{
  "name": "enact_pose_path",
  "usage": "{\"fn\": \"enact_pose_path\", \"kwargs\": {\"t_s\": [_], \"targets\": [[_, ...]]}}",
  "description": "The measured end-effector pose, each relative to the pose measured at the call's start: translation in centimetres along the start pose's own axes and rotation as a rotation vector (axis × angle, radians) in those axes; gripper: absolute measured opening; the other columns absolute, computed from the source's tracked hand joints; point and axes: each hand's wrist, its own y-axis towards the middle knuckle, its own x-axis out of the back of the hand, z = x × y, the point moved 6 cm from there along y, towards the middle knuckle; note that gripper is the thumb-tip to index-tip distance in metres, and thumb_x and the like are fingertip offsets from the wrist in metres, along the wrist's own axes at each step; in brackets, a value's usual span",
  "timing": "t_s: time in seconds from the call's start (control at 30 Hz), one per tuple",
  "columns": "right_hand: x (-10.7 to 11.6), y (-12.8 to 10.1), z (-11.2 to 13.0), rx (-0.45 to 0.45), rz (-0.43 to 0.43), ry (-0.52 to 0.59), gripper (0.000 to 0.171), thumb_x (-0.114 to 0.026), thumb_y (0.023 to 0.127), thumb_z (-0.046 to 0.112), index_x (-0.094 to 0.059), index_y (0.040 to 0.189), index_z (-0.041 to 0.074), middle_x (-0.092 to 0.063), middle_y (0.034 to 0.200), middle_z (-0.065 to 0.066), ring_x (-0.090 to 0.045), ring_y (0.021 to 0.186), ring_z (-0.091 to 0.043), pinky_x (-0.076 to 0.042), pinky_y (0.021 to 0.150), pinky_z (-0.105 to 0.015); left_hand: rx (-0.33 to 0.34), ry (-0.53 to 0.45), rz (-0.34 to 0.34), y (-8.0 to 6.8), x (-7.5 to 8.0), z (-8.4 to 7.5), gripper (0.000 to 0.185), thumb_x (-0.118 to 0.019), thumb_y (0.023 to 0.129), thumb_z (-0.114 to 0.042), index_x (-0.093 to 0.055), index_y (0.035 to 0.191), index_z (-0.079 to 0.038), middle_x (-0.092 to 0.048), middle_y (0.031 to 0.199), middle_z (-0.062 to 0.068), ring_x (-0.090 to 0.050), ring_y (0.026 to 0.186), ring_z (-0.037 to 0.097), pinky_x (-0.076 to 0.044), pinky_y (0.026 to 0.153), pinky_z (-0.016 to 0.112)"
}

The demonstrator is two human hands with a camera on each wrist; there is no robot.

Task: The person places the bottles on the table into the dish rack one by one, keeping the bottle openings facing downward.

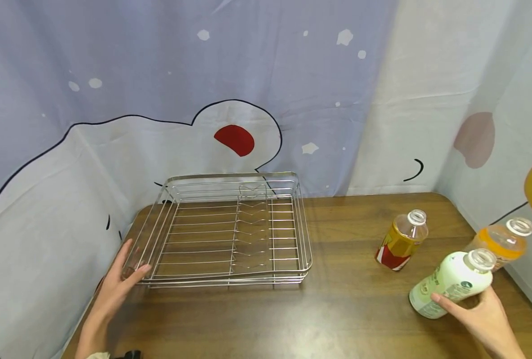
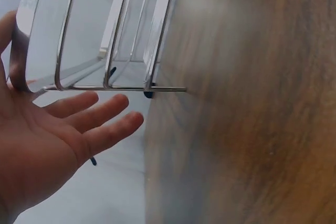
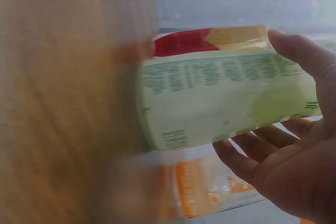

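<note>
At the right of the head view my right hand [image 1: 484, 319] grips a pale green, capless bottle [image 1: 449, 284]. In the right wrist view the thumb lies along one side of this bottle [image 3: 220, 93], with the fingers on the other. A metal wire dish rack [image 1: 230, 276] stands on the left half of the table. Its left front corner is where my left hand [image 1: 113, 286] rests, thumb at the rim and fingers stretched along the outside. The left wrist view shows these loosely extended fingers [image 2: 113, 129] beside the rack's bars [image 2: 110, 51].
Behind the green bottle stand a bottle with a yellow and red label [image 1: 400, 242] and an orange-labelled bottle [image 1: 501, 242], both capless. A patterned curtain [image 1: 319, 99] hangs along the back and sides of the wooden table [image 1: 337, 314]. A small black object [image 1: 132, 354] shows near the left forearm.
</note>
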Motion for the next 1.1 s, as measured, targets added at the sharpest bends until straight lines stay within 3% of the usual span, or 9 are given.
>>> {"fn": "enact_pose_path", "kwargs": {"t_s": [0.07, 0.1, 0.2, 0.33, 0.43, 0.57, 0.73, 0.93, 1.1], "targets": [[-0.4, 0.0, -0.4, -0.020, 0.022, -0.015, 0.066, -0.079, 0.086, 0.022, -0.040, 0.138, 0.010, -0.054, 0.118, 0.012, -0.030, 0.099, 0.019, -0.035, 0.108, -0.040, -0.003, -0.019, 0.008, -0.1, -0.1, 0.2, 0.081, -0.054, 0.103, -0.022, 0.004, 0.159, -0.032, -0.008, 0.162, 0.022, -0.018, 0.141, 0.052, -0.027, 0.110, 0.060], [-0.5, 0.1, -0.5, -0.034, 0.034, -0.021, 0.068, -0.078, 0.087, 0.023, -0.039, 0.139, 0.005, -0.055, 0.122, 0.001, -0.028, 0.099, 0.019, -0.032, 0.108, -0.053, -0.005, -0.019, 0.010, -0.2, -0.1, 0.3, 0.080, -0.053, 0.104, -0.022, 0.004, 0.159, -0.033, -0.011, 0.161, 0.025, -0.020, 0.140, 0.053, -0.031, 0.107, 0.061], [-0.8, 0.1, -0.8, -0.048, 0.053, -0.046, 0.074, -0.077, 0.088, 0.025, -0.034, 0.139, -0.006, -0.049, 0.129, -0.028, -0.027, 0.098, 0.019, -0.039, 0.099, -0.056, -0.008, -0.039, 0.008, -0.4, -0.2, 0.6, 0.077, -0.051, 0.104, -0.022, 0.001, 0.159, -0.036, -0.016, 0.158, 0.029, -0.037, 0.137, 0.041, -0.044, 0.093, 0.058], [-0.8, 0.0, -1.2, -0.033, 0.034, -0.063, 0.066, -0.078, 0.087, 0.024, -0.041, 0.133, -0.004, -0.058, 0.114, 0.011, -0.032, 0.094, 0.020, -0.041, 0.076, -0.015, -0.046, -0.153, 0.025, -0.4, -0.4, 0.7, 0.074, -0.048, 0.105, -0.016, -0.001, 0.159, -0.034, -0.015, 0.155, 0.037, -0.057, 0.117, 0.007, -0.052, 0.077, 0.033], [-0.9, -0.1, -1.6, -0.039, 0.019, -0.021, 0.055, -0.079, 0.086, 0.022, -0.047, 0.129, 0.007, -0.043, 0.102, 0.037, -0.037, 0.092, 0.021, -0.037, 0.068, -0.006, -0.088, -0.263, 0.046, -0.4, -0.6, 0.9, 0.072, -0.046, 0.105, -0.010, -0.003, 0.160, -0.030, -0.031, 0.155, 0.023, -0.061, 0.110, 0.000, -0.053, 0.074, 0.029], [-1.0, -0.3, -1.8, -0.049, -0.002, 0.044, 0.050, -0.078, 0.087, 0.018, -0.049, 0.128, 0.024, -0.044, 0.102, 0.040, -0.040, 0.093, 0.021, -0.038, 0.069, -0.003, -0.104, -0.293, 0.053, -0.4, -0.6, 1.1, 0.071, -0.045, 0.105, -0.009, -0.005, 0.160, -0.030, -0.045, 0.145, -0.001, -0.061, 0.111, 0.004, -0.055, 0.076, 0.032], [-0.7, -0.4, -1.5, -0.069, -0.016, 0.057, 0.050, -0.077, 0.089, 0.018, -0.049, 0.128, 0.032, -0.044, 0.103, 0.040, -0.038, 0.094, 0.020, -0.035, 0.069, -0.002, -0.093, -0.276, 0.054, -0.3, -0.6, 1.3, 0.071, -0.045, 0.105, -0.010, -0.005, 0.160, -0.030, -0.041, 0.150, 0.008, -0.062, 0.111, 0.004, -0.055, 0.076, 0.032], [-0.2, -0.2, 0.1, -0.039, -0.029, 0.050, 0.050, -0.079, 0.086, 0.015, -0.053, 0.127, 0.026, -0.048, 0.102, 0.039, -0.043, 0.093, 0.019, -0.036, 0.070, -0.004, -0.116, -0.297, 0.055, -0.1, -0.6, 1.3, 0.071, -0.045, 0.105, -0.008, -0.006, 0.160, -0.029, -0.048, 0.139, -0.008, -0.062, 0.111, 0.005, -0.055, 0.075, 0.031], [0.2, 0.4, 2.3, 0.012, 0.020, -0.009, 0.053, -0.079, 0.086, 0.018, -0.051, 0.131, 0.014, -0.047, 0.106, 0.037, -0.042, 0.094, 0.017, -0.036, 0.069, -0.007, -0.120, -0.293, 0.055, -0.1, -0.6, 1.2, 0.071, -0.045, 0.105, -0.008, -0.006, 0.160, -0.029, -0.047, 0.141, -0.005, -0.062, 0.111, 0.005, -0.055, 0.075, 0.031]]}}
